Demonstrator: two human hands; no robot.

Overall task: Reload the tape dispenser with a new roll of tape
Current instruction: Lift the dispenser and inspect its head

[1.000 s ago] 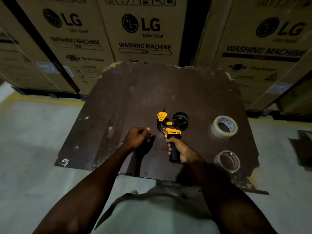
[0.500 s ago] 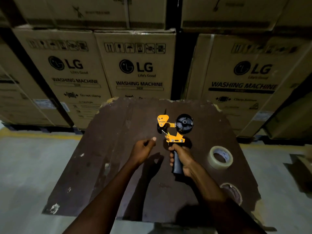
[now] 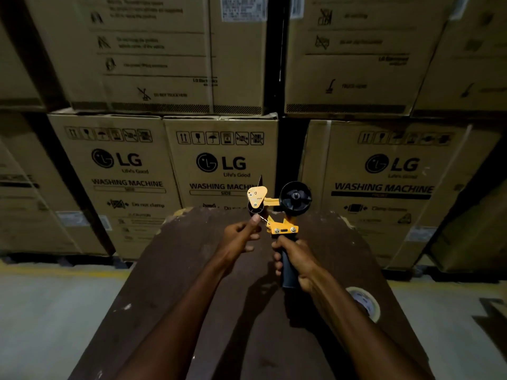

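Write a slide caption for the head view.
Right hand grips the empty tape dispenser by its handle; left hand fingers its front roller; tape roll waits on the table.

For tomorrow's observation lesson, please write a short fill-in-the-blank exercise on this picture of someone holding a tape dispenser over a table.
1. The right hand grips the tape dispenser by its black ____.
2. The dispenser's black spool carries ____ tape.
3. The left hand touches the dispenser's front end with a ____.
4. The roll of tape lies on the ____, partly hidden by the right forearm.

Missing words: handle; no; fingertip; table
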